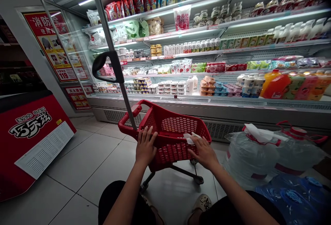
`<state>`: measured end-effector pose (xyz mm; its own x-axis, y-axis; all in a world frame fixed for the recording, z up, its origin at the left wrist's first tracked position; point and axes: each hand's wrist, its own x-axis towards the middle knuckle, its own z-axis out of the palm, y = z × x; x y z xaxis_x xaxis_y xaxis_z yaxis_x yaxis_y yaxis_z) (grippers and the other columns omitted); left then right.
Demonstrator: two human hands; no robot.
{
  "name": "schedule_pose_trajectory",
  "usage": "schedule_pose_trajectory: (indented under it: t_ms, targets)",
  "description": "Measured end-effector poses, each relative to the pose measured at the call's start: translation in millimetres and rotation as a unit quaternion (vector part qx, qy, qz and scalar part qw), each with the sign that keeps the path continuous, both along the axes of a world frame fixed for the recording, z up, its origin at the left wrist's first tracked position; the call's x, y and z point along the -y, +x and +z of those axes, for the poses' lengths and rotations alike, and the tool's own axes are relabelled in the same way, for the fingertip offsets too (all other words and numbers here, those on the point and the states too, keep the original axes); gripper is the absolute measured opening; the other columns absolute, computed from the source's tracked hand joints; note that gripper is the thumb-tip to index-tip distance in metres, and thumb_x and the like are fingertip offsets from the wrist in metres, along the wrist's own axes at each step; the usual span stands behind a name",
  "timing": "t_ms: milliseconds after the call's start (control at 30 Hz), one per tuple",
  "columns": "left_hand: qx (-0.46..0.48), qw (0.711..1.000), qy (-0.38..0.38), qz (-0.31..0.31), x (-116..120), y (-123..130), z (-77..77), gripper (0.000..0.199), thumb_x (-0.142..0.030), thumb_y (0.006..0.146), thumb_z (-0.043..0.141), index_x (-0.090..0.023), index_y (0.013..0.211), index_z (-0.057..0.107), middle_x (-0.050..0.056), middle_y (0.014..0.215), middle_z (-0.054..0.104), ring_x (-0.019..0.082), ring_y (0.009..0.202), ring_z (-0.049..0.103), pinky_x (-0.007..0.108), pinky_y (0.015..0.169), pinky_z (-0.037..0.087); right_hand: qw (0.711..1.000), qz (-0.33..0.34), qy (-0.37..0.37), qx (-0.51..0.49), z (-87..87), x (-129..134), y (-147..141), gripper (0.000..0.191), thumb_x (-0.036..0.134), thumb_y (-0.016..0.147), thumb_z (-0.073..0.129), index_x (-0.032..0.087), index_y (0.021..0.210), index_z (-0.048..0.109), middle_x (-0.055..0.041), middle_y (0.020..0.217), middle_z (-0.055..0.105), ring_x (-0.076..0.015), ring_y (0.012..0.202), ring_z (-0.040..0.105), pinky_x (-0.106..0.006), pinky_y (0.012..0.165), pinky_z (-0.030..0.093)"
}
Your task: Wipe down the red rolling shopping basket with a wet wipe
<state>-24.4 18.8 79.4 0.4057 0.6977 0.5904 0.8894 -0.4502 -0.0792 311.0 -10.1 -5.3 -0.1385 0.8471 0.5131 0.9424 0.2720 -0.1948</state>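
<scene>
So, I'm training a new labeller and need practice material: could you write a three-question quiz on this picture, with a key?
1. Which hand touches the white sheet?
2. True or false: the left hand is well clear of the cart.
3. In the picture, the big bottles are (a) left of the cart, (b) right of it, (c) inside it.

Key: 1. The right hand. 2. False: its fingers rest on the rim. 3. (b).

White cloth point(189, 139) partly hidden behind the right hand point(204, 152), red cabinet point(38, 142) cut off at left
</scene>
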Motion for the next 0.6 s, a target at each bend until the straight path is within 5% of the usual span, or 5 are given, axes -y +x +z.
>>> schedule_pose_trajectory:
  t_ms: [133, 233, 400, 600]
  targets:
    - [0.01, 1.0, -0.008, 0.022, -4.2, 6.5, -0.5, 0.082, -0.018, 0.076, 0.071, -0.028, 0.155, 0.05, 0.004, 0.176, 0.016, 0.037, 0.162, 0.007, 0.06, 0.132, 0.007, 0.999, -0.042, 0.005, -0.021, -17.1, 0.0, 38.7, 0.061, 0.065, 0.102, 0.039, 0.023, 0.143, 0.054, -0.0109, 0.141, 0.064, -0.0308, 0.134, 0.056, -0.056, 0.125, 0.028]
    - [0.004, 1.0, -0.02, 0.017, -11.1, 4.9, 2.1, 0.093, -0.018, 0.075, 0.072, -0.032, 0.161, 0.04, 0.002, 0.177, 0.009, 0.036, 0.163, 0.002, 0.059, 0.132, 0.004, 0.998, -0.059, 0.025, -0.027, -25.4, 2.0, 36.7, 0.065, 0.067, 0.1, 0.041, 0.018, 0.14, 0.056, -0.0149, 0.137, 0.064, -0.0346, 0.133, 0.055, -0.057, 0.124, 0.03]
    - [0.021, 0.998, -0.048, 0.034, -25.5, 14.9, -4.4, 0.095, -0.028, 0.079, 0.074, -0.031, 0.165, 0.032, 0.002, 0.177, 0.006, 0.037, 0.163, 0.0, 0.059, 0.131, 0.005, 0.997, -0.062, 0.043, -0.023, -26.0, 15.3, -6.3, 0.077, 0.066, 0.099, 0.045, 0.017, 0.158, 0.039, -0.0154, 0.149, 0.056, -0.039, 0.143, 0.044, -0.059, 0.122, 0.032]
    - [-0.003, 0.994, -0.098, -0.045, -14.7, 64.8, -41.1, 0.097, -0.033, 0.081, 0.072, -0.028, 0.167, 0.027, 0.008, 0.177, 0.006, 0.035, 0.163, 0.007, 0.057, 0.131, 0.003, 0.999, 0.004, 0.034, 0.016, -11.7, 23.8, -67.8, 0.095, 0.057, 0.096, 0.054, 0.021, 0.17, 0.008, -0.0092, 0.167, 0.039, -0.0408, 0.155, 0.027, -0.059, 0.121, 0.034]
